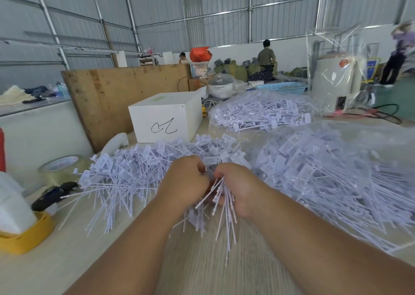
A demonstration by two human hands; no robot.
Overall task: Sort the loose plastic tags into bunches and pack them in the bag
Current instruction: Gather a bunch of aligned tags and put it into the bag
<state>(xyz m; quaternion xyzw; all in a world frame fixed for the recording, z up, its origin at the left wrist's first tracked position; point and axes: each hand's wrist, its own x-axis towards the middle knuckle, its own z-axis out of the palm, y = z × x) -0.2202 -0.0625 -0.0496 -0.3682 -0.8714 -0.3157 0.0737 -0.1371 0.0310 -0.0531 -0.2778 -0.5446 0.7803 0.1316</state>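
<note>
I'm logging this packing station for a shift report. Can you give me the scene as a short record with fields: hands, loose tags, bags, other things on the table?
left hand: left hand curled around the bunch of tags
right hand: right hand grips the same bunch, stems fanning toward the camera
loose tags: loose pile on the table, left of and behind the hands
bags: near clear bag at right, holding tags; far clear bag behind it, also holding tags
other things: white box with a pen mark; tape roll at left

Bare table [202,261] between tag pile [125,178], bags [336,178]
</note>
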